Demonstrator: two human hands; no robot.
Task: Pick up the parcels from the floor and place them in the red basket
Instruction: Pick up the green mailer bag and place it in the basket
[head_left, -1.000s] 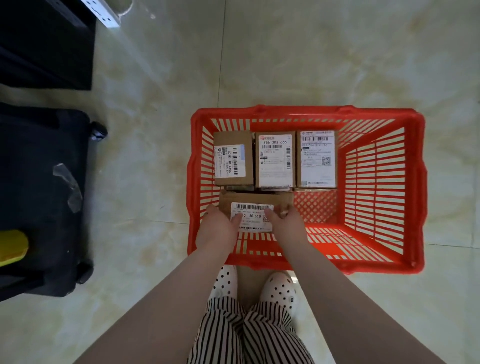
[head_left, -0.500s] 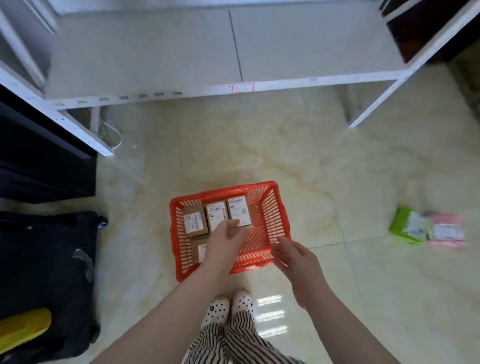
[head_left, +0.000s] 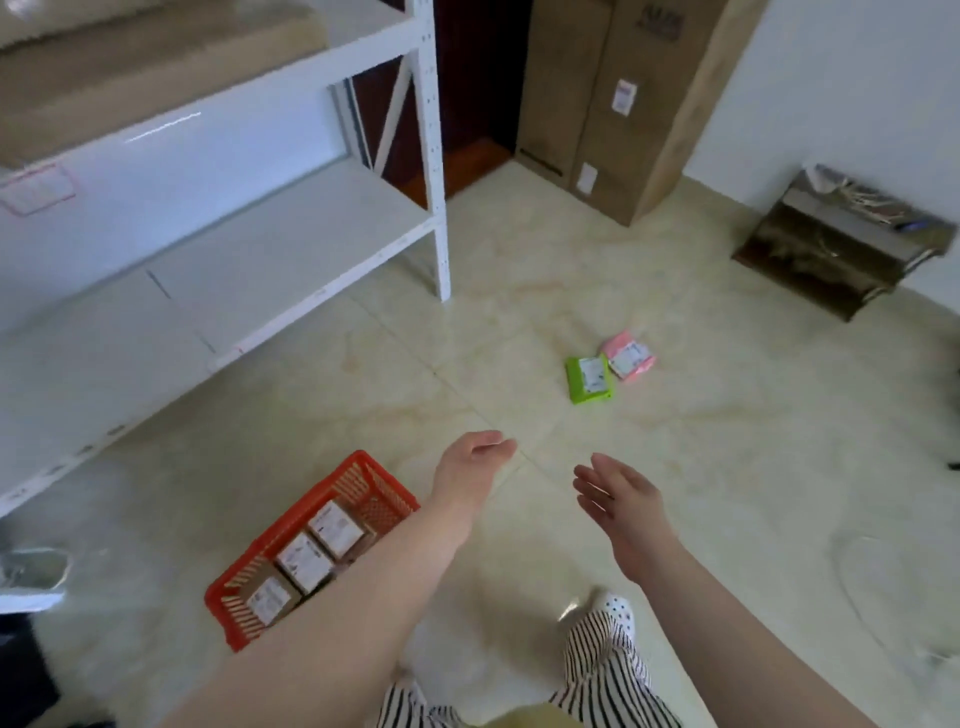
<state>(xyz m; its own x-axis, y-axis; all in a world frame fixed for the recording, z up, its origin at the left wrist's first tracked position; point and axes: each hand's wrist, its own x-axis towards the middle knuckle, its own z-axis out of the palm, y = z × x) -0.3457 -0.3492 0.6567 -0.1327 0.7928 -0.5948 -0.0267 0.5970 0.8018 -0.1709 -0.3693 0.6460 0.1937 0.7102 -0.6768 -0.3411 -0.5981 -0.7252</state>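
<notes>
The red basket (head_left: 363, 475) stands on the floor at lower left, partly behind my left forearm. Three brown cardboard parcels (head_left: 306, 561) with white labels show inside it. A green parcel (head_left: 589, 379) and a pink parcel (head_left: 628, 358) lie side by side on the tiles ahead and to the right. My left hand (head_left: 475, 462) hangs in the air right of the basket, fingers loosely curled, holding nothing. My right hand (head_left: 621, 499) is held out with relaxed fingers and is empty. Both hands are well short of the two floor parcels.
A white metal shelf rack (head_left: 436, 208) fills the left and back left. Tall cardboard boxes (head_left: 618, 104) lean in the back corner. A shiny metal box (head_left: 841, 239) sits against the right wall. Pale tiled floor (head_left: 727, 467) spreads between me and the parcels.
Both hands let go of the labelled parcel in the basket and lifted out empty. The view rose and swung right, bringing the green and pink parcels ahead.
</notes>
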